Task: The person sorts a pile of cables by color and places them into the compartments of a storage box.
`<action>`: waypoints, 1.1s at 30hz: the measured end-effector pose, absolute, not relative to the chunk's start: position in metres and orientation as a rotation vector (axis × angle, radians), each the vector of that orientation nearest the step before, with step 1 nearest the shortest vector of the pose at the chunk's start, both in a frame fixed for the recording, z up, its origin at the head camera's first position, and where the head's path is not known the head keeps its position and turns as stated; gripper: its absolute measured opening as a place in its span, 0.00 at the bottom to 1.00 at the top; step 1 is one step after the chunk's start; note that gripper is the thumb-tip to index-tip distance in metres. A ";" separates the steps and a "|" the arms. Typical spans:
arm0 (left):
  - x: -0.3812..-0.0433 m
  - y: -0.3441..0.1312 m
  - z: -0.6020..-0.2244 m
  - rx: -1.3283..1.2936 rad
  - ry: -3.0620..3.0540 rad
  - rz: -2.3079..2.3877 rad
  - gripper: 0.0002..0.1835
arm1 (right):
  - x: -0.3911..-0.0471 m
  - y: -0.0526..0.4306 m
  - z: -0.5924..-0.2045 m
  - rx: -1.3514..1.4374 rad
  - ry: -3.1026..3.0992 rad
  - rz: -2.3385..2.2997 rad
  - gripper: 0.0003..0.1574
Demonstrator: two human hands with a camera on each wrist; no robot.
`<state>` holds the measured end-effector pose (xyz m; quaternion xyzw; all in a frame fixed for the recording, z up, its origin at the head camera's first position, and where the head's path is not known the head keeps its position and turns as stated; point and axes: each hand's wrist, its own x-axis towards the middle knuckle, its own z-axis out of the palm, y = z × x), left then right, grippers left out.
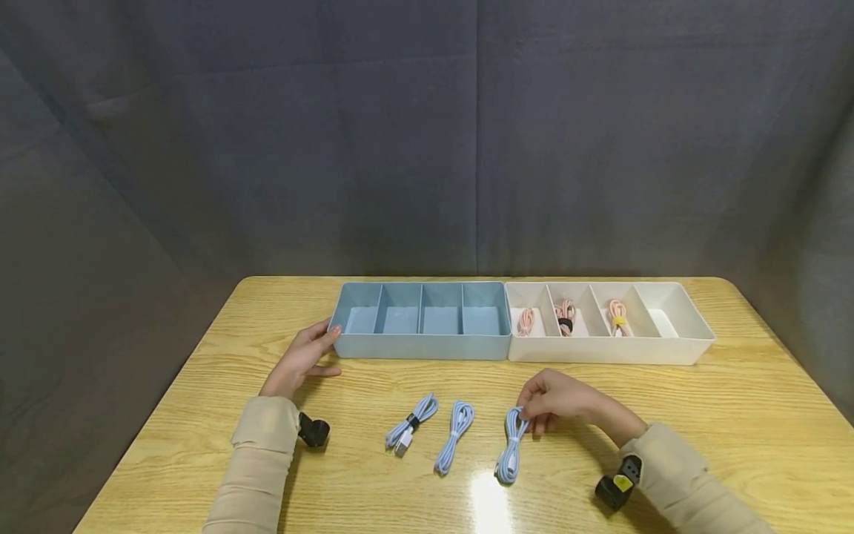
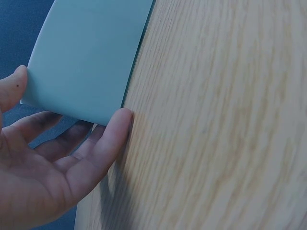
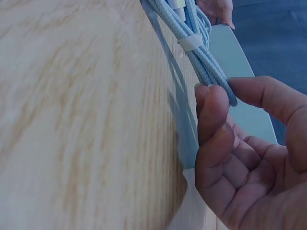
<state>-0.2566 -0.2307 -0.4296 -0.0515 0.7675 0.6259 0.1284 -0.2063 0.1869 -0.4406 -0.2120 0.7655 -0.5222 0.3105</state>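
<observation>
"Between your right thumb and fingertips, what is held?"

"Your right hand (image 1: 559,400) pinches the far end of a blue cable bundle (image 1: 513,445), bound by a pale tie (image 3: 191,42). From the pinch the bundle extends back toward you; whether its near end touches the table (image 1: 360,475) cannot be told."

"And what surrounds this grip?"

"Left of it lies a second blue bundle (image 1: 455,437), and farther left a black-strapped bundle (image 1: 412,421). Ahead and leftward stands the blue tray (image 1: 420,347), divided into four compartments. Your left hand (image 1: 307,358) rests against that tray's left end, its fingers spread and not clasped round it. Ahead, mostly rightward, stands the white tray (image 1: 607,351), with pink bundles (image 1: 617,308) in its three leftmost compartments, one in each."

"Which step do you have in hand?"

"Judging by the pinch, you are at the pick-up of the bundle. The next move seems to call for a firm pinch and a full lift; should the blue tray be its destination, the trailing loops must clear the front wall while your left hand steadies the end."
</observation>
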 end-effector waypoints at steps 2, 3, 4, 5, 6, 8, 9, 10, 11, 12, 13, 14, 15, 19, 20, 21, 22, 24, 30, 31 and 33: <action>-0.257 -0.231 -0.430 -0.147 2.232 1.820 0.31 | -0.206 0.187 -0.441 -0.559 2.027 -1.387 0.09; -0.257 -0.231 -0.430 -0.146 2.232 1.819 0.31 | -0.206 0.187 -0.441 -0.557 2.028 -1.392 0.09; -0.257 -0.231 -0.430 -0.144 2.232 1.819 0.31 | -0.206 0.187 -0.441 -0.559 2.029 -1.397 0.09; -0.257 -0.231 -0.430 -0.144 2.231 1.821 0.31 | -0.206 0.188 -0.441 -0.558 2.033 -1.401 0.09; -0.257 -0.231 -0.430 -0.142 2.233 1.819 0.31 | -0.206 0.188 -0.441 -0.560 2.038 -1.405 0.09; -0.258 -0.230 -0.430 -0.140 2.234 1.815 0.31 | -0.205 0.189 -0.441 -0.561 2.049 -1.413 0.09; -0.258 -0.230 -0.430 -0.139 2.235 1.815 0.31 | -0.205 0.190 -0.441 -0.558 2.056 -1.416 0.09; -0.258 -0.230 -0.430 -0.138 2.234 1.815 0.31 | -0.205 0.191 -0.441 -0.562 2.064 -1.420 0.09; -0.258 -0.230 -0.430 -0.136 2.233 1.816 0.31 | -0.205 0.191 -0.441 -0.561 2.071 -1.423 0.09; -0.258 -0.230 -0.430 -0.133 2.234 1.815 0.32 | -0.205 0.192 -0.441 -0.562 2.078 -1.426 0.09; -0.258 -0.230 -0.430 -0.130 2.232 1.815 0.32 | -0.205 0.192 -0.440 -0.560 2.085 -1.428 0.09; -0.258 -0.230 -0.430 -0.129 2.231 1.818 0.32 | -0.205 0.193 -0.440 -0.560 2.089 -1.434 0.09; -0.258 -0.230 -0.430 -0.124 2.230 1.818 0.32 | -0.205 0.193 -0.440 -0.562 2.092 -1.440 0.09; -0.258 -0.231 -0.430 -0.119 2.229 1.820 0.33 | -0.206 0.195 -0.439 -0.554 2.087 -1.469 0.09; -0.258 -0.231 -0.430 -0.120 2.228 1.822 0.32 | -0.206 0.195 -0.439 -0.551 2.085 -1.475 0.09; -0.257 -0.231 -0.430 -0.114 2.230 1.818 0.33 | -0.206 0.195 -0.438 -0.551 2.086 -1.477 0.09; -0.257 -0.231 -0.429 -0.117 2.228 1.819 0.32 | -0.206 0.195 -0.438 -0.550 2.087 -1.479 0.10; -0.257 -0.231 -0.429 -0.119 2.224 1.819 0.32 | -0.206 0.195 -0.437 -0.556 2.098 -1.477 0.10; -0.256 -0.232 -0.429 -0.114 2.223 1.814 0.33 | -0.208 0.195 -0.433 -0.588 2.141 -1.480 0.10; -0.255 -0.232 -0.429 -0.110 2.224 1.813 0.33 | -0.208 0.195 -0.432 -0.595 2.147 -1.483 0.10; -0.255 -0.232 -0.429 -0.113 2.223 1.814 0.33 | -0.209 0.195 -0.430 -0.604 2.154 -1.493 0.11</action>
